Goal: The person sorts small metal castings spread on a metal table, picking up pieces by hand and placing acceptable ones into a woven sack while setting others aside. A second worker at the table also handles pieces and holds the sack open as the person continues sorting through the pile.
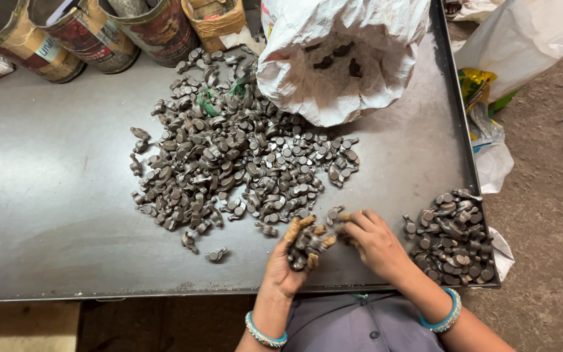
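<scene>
A big pile of small dark metal parts (229,156) lies spread over the middle of a grey metal table (53,195). My left hand (288,267) is cupped near the front edge and holds a handful of these metal parts (306,244). My right hand (376,241) sits just beside it, its fingertips pinching a metal part (341,229) at the edge of the handful. A smaller heap of the same parts (454,238) rests at the table's front right corner, close to my right wrist. Both wrists wear turquoise bangles.
A white woven sack (340,58) lies open at the back, with parts inside. Several rusty tin cans (79,32) and a cardboard box (213,19) line the back left edge. White bags (522,39) and a yellow wrapper (476,85) lie on the floor to the right.
</scene>
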Demonstrator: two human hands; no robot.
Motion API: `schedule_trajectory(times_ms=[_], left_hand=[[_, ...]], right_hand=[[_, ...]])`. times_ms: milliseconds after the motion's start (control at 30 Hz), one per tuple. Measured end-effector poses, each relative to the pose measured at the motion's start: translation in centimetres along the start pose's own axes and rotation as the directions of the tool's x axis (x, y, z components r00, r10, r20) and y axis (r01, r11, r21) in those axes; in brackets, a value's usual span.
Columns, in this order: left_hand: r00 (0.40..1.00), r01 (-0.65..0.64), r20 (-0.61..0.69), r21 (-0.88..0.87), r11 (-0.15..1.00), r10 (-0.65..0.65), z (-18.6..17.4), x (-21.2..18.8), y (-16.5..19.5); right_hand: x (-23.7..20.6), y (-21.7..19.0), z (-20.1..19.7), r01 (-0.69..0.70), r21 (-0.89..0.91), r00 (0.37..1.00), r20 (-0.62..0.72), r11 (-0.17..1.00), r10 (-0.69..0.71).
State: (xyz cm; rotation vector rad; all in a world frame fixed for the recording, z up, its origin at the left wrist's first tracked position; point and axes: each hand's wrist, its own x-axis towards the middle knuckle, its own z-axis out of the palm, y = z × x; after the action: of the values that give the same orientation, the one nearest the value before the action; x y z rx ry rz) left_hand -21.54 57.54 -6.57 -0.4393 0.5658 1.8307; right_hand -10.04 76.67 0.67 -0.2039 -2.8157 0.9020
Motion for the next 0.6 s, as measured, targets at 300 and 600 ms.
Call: schedule_trajectory(times_ms=[300,600], left_hand=[[0.996,-0.035,-0.083,-0.01,0.999,0.034,0.9,-0.1,1.0],[0.997,0.002,-0.075,0.013,1.0,-0.001,1.3,-0.2,0.3]], right_hand=[[-2.4,0.8,0.6,-0.043,-0.021,0.998,0.033,0.999,0.044],[-4.1,8.1,2.1,-0.365,0.924,0.824,0.377,-0.112,0.423]])
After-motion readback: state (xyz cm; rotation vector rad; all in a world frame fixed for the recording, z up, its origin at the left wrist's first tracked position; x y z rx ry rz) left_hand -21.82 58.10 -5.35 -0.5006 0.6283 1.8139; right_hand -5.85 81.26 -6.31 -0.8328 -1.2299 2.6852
